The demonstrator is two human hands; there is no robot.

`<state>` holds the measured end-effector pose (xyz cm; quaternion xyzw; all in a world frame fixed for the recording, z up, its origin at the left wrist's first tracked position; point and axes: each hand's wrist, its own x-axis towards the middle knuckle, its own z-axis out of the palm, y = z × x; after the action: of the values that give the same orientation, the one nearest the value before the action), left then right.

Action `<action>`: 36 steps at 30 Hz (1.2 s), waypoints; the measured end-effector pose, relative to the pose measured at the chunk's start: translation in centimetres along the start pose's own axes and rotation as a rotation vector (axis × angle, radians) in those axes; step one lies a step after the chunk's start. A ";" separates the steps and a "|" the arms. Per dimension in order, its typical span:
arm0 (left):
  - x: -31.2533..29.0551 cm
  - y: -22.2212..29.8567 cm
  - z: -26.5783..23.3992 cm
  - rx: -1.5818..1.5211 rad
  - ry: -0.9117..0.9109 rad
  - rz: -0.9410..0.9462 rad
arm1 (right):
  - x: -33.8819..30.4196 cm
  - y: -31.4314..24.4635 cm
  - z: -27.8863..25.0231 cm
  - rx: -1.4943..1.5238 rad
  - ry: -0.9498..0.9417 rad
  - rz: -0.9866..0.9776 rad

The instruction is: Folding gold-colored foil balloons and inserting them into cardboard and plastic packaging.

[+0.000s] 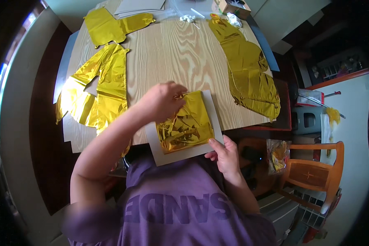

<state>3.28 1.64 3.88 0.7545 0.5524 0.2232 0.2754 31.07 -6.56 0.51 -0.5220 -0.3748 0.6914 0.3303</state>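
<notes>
A folded gold foil balloon [194,117] lies on a light grey card sheet [209,107] at the table's near edge. My left hand [164,100] reaches across to the foil's far left corner; its fingers are bent and closed on the foil there, partly hiding it. With the thumb on top and the fingers beneath, my right hand [225,155] grips the near right corner of the card. The foil is creased and shiny, and the card shows around it as a border.
Flat gold foil balloons lie at the left [112,78], far left [100,26] and right [250,67] of the wooden table [172,53]. Farther back are stacked card sheets [139,6], small white pieces [187,18] and a box [232,8]. A wooden chair [311,174] stands at right.
</notes>
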 end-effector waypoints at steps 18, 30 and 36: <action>2.1 -0.2 -0.7 0.384 0.056 -0.355 | 0.8 0.2 2.0 0.222 0.007 -0.023; -1.6 -0.8 2.3 0.513 0.344 0.115 | 0.4 -1.4 0.3 -0.041 -0.084 0.065; -3.5 -0.4 3.6 0.464 0.120 0.099 | -0.1 -2.8 -0.5 -1.206 0.269 -0.555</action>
<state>4.31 -2.25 0.80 0.8090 0.5667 0.1478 0.0500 31.77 -5.10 2.89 -0.5807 -0.7708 0.1799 0.1903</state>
